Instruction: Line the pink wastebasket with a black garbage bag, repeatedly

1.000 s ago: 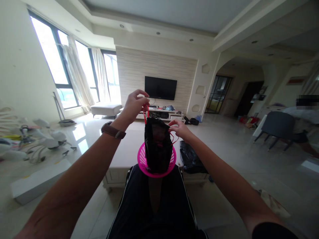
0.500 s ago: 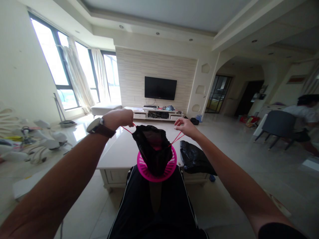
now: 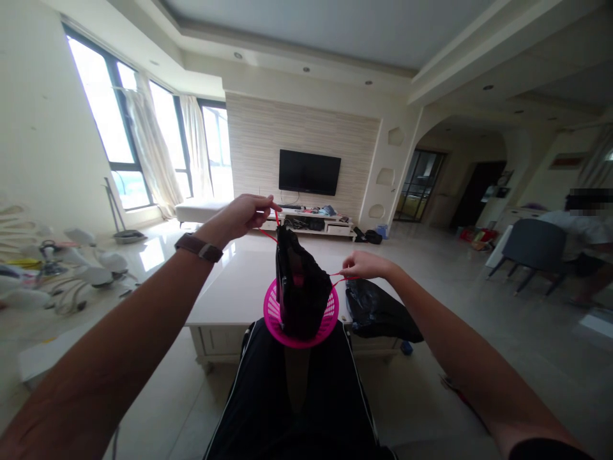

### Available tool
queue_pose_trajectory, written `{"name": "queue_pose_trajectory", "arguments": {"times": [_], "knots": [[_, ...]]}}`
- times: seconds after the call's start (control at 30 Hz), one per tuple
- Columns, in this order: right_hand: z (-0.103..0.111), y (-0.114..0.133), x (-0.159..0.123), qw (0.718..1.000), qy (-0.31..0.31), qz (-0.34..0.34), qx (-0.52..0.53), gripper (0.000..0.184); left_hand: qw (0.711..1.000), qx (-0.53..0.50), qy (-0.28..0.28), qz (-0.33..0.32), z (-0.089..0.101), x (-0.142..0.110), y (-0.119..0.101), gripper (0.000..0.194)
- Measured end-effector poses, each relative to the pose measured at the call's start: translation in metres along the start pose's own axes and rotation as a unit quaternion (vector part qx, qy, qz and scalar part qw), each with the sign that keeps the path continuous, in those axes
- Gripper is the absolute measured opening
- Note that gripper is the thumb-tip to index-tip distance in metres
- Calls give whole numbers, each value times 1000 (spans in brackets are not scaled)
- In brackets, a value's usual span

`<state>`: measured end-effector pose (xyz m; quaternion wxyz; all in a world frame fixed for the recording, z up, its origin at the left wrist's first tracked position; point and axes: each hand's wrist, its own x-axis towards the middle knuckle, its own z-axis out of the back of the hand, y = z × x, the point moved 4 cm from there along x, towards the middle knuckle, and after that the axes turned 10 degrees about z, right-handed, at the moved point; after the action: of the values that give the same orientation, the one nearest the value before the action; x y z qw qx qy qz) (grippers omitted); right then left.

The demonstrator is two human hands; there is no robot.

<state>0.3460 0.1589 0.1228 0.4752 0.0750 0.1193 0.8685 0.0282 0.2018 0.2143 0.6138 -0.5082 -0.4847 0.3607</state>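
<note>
A black drawstring garbage bag (image 3: 304,300) stands in a pink slotted basket (image 3: 271,319) between my knees, at the table's near edge. My left hand (image 3: 251,214), with a brown watch strap at the wrist, pinches one red drawstring (image 3: 269,235) above the bag's left side. On the right, my right hand (image 3: 366,264) is closed on the other red drawstring (image 3: 336,282), lower down. The bag's mouth is stretched between both strings and tilts up toward the left. The inside of the bag is mostly hidden. Beside the basket lies a second black plastic bag (image 3: 378,310).
The basket is in front of a white low table (image 3: 220,294). Farther off are a TV cabinet (image 3: 335,227) and a wall television (image 3: 310,172). At right a person (image 3: 587,223) sits by a grey chair (image 3: 534,246). White equipment with cables (image 3: 90,268) stands at left.
My left hand has risen and moved right, pulling the bag's left edge up. My right hand has dropped slightly. The bag's mouth has narrowed and tipped.
</note>
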Motion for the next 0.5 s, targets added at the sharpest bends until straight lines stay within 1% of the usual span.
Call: {"name": "queue_pose_trajectory", "arguments": {"times": [0.03,0.1,0.2,0.33,0.5], "knots": [[-1,-1,2,1000,-16,-3,-2,32,1000,-5,1,-3,-3,0,1,13],[-5,-3,7,999,-50,-14,10,31,1000,11,9,18,-11,1,2,12],[-12,-3,17,995,-83,-28,44,29,1000,9,-6,23,-19,0,-3,10],[-19,-3,27,993,-99,-28,49,29,999,-20,-13,-27,-31,-7,-17,12],[-27,-9,32,992,-105,-48,43,27,993,-52,4,-102,-39,-17,-27,20]]}}
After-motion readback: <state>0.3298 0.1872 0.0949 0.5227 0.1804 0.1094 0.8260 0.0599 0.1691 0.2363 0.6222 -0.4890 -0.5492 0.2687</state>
